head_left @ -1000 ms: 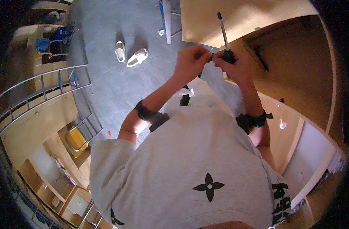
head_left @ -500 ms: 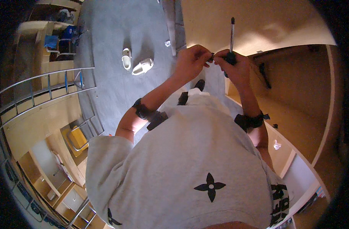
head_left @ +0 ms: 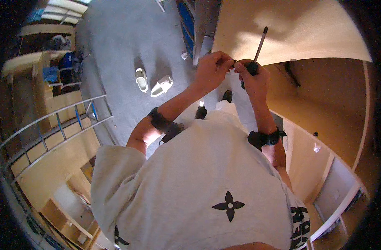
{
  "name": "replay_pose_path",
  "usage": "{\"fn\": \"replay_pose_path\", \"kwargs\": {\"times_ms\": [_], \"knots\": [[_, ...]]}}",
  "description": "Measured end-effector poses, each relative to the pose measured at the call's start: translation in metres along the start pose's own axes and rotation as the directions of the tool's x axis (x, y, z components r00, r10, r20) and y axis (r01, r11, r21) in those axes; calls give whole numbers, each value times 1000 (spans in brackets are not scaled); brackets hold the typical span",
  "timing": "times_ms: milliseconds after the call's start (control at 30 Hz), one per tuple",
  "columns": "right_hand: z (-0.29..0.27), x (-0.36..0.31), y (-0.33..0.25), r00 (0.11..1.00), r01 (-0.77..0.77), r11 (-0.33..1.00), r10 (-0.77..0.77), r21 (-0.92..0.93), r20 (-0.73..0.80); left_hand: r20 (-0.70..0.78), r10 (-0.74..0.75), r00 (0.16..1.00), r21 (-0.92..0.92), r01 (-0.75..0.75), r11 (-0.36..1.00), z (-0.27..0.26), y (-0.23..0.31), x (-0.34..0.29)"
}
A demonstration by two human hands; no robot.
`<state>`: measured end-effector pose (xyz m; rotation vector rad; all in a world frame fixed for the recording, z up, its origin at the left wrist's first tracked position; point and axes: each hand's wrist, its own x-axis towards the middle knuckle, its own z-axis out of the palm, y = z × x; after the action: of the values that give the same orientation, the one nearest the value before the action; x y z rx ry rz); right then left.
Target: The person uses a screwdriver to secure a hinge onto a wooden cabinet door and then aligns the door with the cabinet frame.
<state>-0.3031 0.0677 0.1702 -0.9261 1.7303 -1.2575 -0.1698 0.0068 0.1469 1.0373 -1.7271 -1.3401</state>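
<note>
The right hand [head_left: 253, 77] is closed around a screwdriver [head_left: 257, 50], its shaft pointing away toward a wooden panel [head_left: 290, 29]. The left hand [head_left: 211, 68] pinches a small part [head_left: 234, 62], too small to identify, between the meeting fingertips. Far left, white slippers [head_left: 153, 83] lie on the grey floor [head_left: 115, 37].
</note>
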Motion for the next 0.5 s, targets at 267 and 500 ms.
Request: {"fn": "replay_pose_path", "kwargs": {"times_ms": [267,500], "knots": [[39,-6,7,995,-5,995,15,104,-97,148,-61,987,-127,80,989,-36,-20,10],[67,-8,10,930,22,933,113,359,-350,129,83,988,-246,-49,968,-32,-26,14]]}}
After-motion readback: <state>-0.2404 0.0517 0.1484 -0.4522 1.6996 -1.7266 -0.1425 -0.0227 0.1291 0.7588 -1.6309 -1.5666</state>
